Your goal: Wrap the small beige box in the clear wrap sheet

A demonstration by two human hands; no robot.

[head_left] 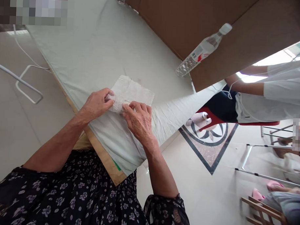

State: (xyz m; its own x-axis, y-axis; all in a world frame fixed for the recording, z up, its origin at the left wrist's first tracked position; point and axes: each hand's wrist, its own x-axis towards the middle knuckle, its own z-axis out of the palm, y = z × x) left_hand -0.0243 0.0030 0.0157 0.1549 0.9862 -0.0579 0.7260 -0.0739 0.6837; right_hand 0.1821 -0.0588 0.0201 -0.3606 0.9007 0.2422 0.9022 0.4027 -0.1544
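A thin, whitish sheet [137,91], which looks like tissue or a paper towel, lies on the cloth-covered table near its front corner. Its near edge is bunched or folded over. My left hand [99,103] pinches the left end of that edge between thumb and fingers. On the right part of the same edge, my right hand [139,120] has its fingers curled and its thumb and fingertips pressed to the sheet. A small pale strip shows by the right fingertips; whether it is a fold or a separate piece I cannot tell.
A clear plastic bottle [203,50] with a red and white label stands beside a large brown cardboard box [167,24]. Beyond the box, a person in a white shirt [283,87] sits at the right. A white cable and bent white rod [20,80] are at the left.
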